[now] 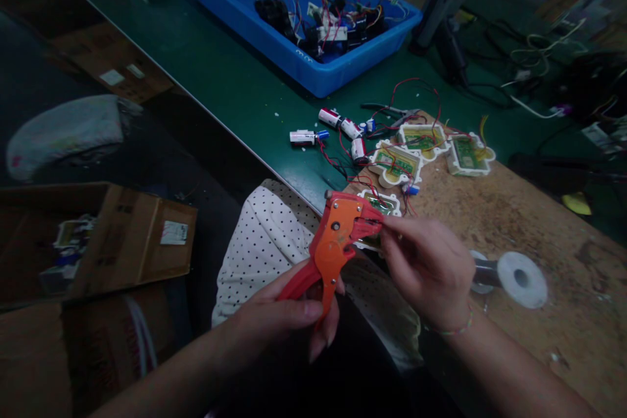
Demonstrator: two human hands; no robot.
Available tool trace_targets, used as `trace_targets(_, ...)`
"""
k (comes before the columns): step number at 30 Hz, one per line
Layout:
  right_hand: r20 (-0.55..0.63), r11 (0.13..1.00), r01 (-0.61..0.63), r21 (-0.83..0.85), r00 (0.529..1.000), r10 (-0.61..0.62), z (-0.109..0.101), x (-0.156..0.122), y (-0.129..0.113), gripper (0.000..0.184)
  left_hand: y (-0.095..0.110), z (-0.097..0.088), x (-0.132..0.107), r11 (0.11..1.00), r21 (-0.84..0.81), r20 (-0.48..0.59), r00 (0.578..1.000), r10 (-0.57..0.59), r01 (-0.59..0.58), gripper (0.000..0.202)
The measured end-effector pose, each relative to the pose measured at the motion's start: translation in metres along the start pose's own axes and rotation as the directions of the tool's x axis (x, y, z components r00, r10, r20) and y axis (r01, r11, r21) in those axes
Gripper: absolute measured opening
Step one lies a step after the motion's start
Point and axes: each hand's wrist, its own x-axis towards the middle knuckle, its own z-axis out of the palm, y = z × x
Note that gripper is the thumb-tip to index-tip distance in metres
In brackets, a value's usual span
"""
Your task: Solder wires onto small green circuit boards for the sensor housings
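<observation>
At the near edge of the wooden board (548,222), left hand (274,323) is clenched round the handles of the orange wire stripper (337,241), head pointing right. Right hand (426,268) pinches something thin at the stripper's nose; the wire itself is too small to make out. White circuit module (385,204) lies just behind the stripper head, red leads trailing. Two more modules (396,164) further back; small batteries (337,127) on the green mat (220,78). Blue bin (274,32) of wired parts beyond. Solder spool (522,277) beside right wrist. Judgement: lead being seated in the nose; squeeze wants a steady lead, square to the blades.
</observation>
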Motion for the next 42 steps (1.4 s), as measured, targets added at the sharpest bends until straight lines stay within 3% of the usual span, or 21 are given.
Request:
trace_targets(24,0.001,0.995,0.068,-0.072,0.998,-0.068,-0.002,-0.004,-0.001,0.030,-0.011,0.003,0.005,1.000,-0.004,0.022,1.000,-0.005,0.005,0.034)
trace_targets(37,0.008,0.984,0.105,-0.142,0.994,-0.105,-0.002,-0.003,-0.002,0.028,-0.011,0.009,0.007,0.990,0.138,-0.145,0.989,-0.021,0.041,0.043)
trace_targets(40,0.009,0.992,0.051,-0.115,0.999,-0.050,-0.001,-0.002,-0.005,0.022,-0.011,0.014,0.009,0.990,0.119,-0.250,0.967,-0.049,0.081,0.046)
trace_targets(42,-0.001,0.997,-0.044,-0.059,0.999,0.044,0.000,0.001,-0.008,0.015,-0.007,0.019,0.011,0.989,0.124,-0.244,0.969,-0.045,0.077,0.045)
